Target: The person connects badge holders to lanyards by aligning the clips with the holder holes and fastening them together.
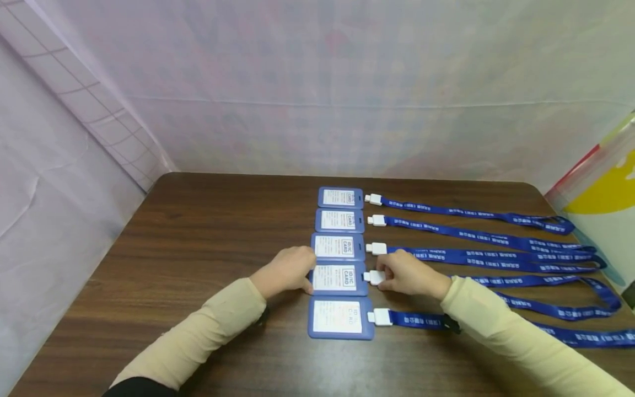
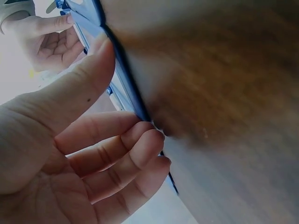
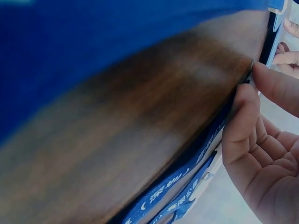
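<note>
Five blue badges run in a column from 12 to 6 o'clock on the brown bench. The left hand touches the 9 o'clock edge of the fourth badge from the top, its grip spread, thumb and fingertips apart along that edge. At the badge's 3 o'clock end, the right hand pinches the white clip of a blue strap; whether clip and badge touch, I cannot tell.

Soft light, tabletop sheen, wrist-view blur
</note>
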Action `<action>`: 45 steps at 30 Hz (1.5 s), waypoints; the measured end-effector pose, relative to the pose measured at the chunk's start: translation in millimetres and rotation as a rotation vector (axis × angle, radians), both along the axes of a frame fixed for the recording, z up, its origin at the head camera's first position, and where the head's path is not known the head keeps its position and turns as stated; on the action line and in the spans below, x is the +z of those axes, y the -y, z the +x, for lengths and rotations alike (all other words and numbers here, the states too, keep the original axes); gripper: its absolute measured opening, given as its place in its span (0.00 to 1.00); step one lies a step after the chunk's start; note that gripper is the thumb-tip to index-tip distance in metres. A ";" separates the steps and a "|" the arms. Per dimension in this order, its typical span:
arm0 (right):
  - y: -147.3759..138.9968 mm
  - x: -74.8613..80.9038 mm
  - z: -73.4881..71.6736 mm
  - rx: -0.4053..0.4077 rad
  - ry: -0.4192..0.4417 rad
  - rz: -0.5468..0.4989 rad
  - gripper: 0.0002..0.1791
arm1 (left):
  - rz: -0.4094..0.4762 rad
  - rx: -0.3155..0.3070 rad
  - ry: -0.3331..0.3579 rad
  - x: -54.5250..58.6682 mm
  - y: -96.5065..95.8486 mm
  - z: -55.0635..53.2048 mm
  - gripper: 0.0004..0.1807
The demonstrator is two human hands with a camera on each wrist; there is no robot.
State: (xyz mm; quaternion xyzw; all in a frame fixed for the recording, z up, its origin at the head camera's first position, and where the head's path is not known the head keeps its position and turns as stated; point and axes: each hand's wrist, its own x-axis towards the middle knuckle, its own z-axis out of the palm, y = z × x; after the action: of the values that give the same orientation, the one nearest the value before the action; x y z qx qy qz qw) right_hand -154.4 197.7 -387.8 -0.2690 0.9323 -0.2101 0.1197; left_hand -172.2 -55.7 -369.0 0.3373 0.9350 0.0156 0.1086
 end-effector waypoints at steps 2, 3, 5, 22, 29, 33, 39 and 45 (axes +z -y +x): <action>0.5 0.6 -0.3 -0.004 0.007 0.004 0.09 | -0.007 0.004 -0.001 1.1 -1.2 -0.2 0.19; 0.5 0.7 -0.5 -0.004 0.010 0.005 0.08 | -0.012 0.005 -0.003 1.7 -2.0 -0.3 0.19; 0.8 1.1 -0.6 -0.003 0.007 0.005 0.09 | -0.019 0.003 -0.006 1.8 -2.9 -0.6 0.19; 2.2 2.7 0.4 0.013 -0.004 0.006 0.08 | -0.040 0.000 -0.005 0.8 -4.2 -1.4 0.20; 0.9 2.4 0.8 0.044 -0.048 -0.006 0.09 | -0.018 -0.018 -0.026 2.7 -4.9 0.2 0.19; 1.6 2.4 0.7 0.044 -0.050 -0.007 0.09 | -0.020 -0.011 -0.020 3.8 -4.9 0.5 0.20; 2.6 3.4 1.3 0.042 -0.040 -0.008 0.08 | -0.014 -0.005 -0.011 4.5 -4.9 1.0 0.19; 2.3 3.4 1.5 0.050 -0.043 -0.009 0.08 | -0.013 -0.003 -0.009 3.1 -5.0 0.3 0.19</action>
State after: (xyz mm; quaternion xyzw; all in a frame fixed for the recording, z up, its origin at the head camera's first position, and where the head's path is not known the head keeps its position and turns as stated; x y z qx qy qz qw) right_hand -152.9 195.4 -384.4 -0.2970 0.9267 -0.2055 0.1035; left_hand -171.9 -50.7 -365.9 0.3381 0.9350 0.0078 0.1067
